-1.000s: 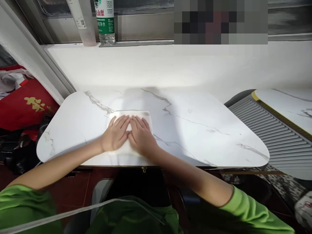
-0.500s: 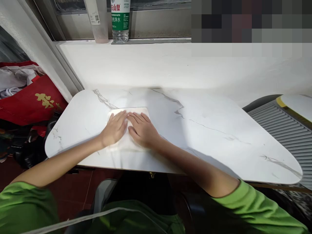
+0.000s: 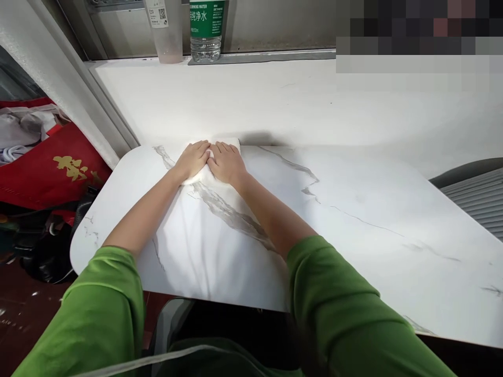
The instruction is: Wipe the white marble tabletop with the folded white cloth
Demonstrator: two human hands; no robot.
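Both palms press down on a white cloth (image 3: 200,177) at the far edge of a white marble-patterned tabletop (image 3: 353,199). My left hand (image 3: 193,159) lies on the cloth's left part with its fingers stretched forward. Beside it, my right hand (image 3: 227,162) rests flat on the right part, its fingers pointing toward the wall. The two hands touch near the thumbs and index fingers. Most of the cloth is covered by them; its far right corner meets the wall.
On the ledge behind stand a translucent plastic cup (image 3: 168,39) and a green-labelled water bottle (image 3: 206,31). A red bag (image 3: 47,162) with white items sits left of the table. A grey ribbed surface (image 3: 477,196) shows at the right. The white wall (image 3: 275,99) borders the table's back.
My hands and the cloth have slid forward, away from me, from the middle of the tabletop to its back edge. The view has shifted slightly.
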